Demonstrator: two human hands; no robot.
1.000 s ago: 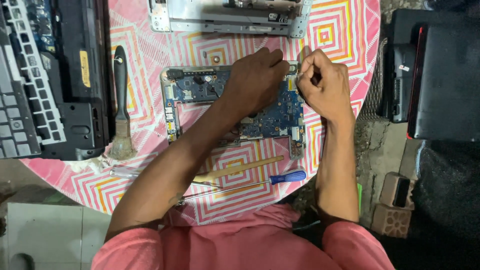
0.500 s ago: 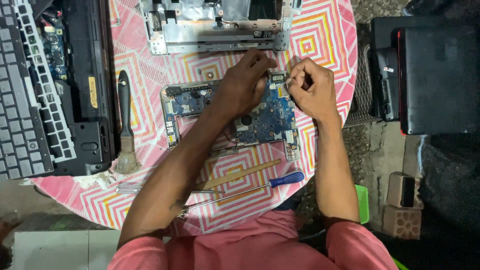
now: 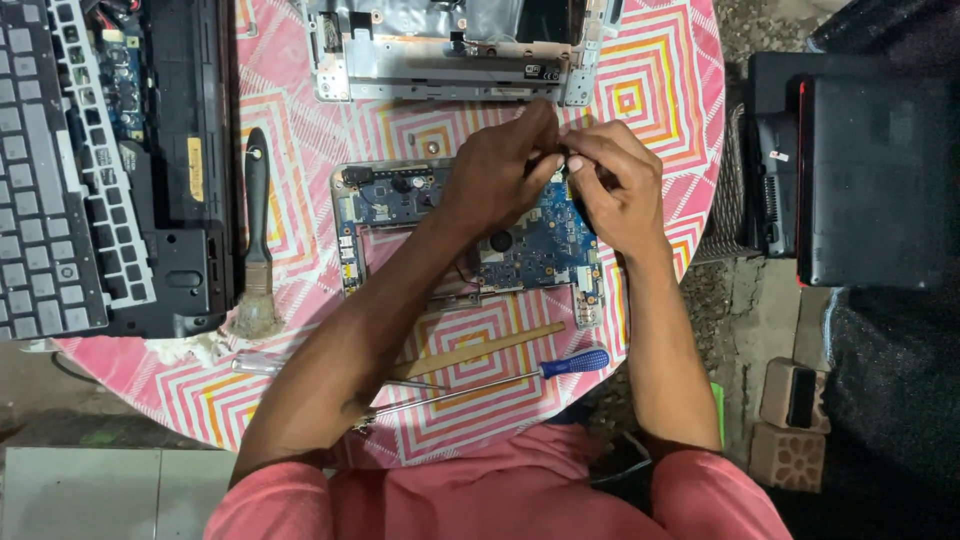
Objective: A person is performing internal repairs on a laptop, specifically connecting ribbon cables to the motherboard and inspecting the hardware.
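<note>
A blue laptop circuit board (image 3: 540,250) lies flat on a round table under a pink zigzag cloth (image 3: 650,90). My left hand (image 3: 495,175) reaches across the board from the left. My right hand (image 3: 620,190) comes in from the right. The fingertips of both hands meet over the board's upper right edge and pinch a small part there. My fingers hide most of that part, so I cannot tell what it is. My left forearm covers the board's middle.
A paint brush (image 3: 255,240) lies left of the board, beside an opened black laptop base (image 3: 180,170) and a keyboard (image 3: 40,190). A metal laptop frame (image 3: 450,60) sits behind. A blue-handled screwdriver (image 3: 575,362), a wooden stick (image 3: 480,350) and a clear-handled screwdriver (image 3: 262,365) lie in front. A black laptop (image 3: 870,170) stands off-table right.
My hands have drawn together; their fingertips now touch over the board's upper edge. The view has slid so the table sits lower in the picture.
</note>
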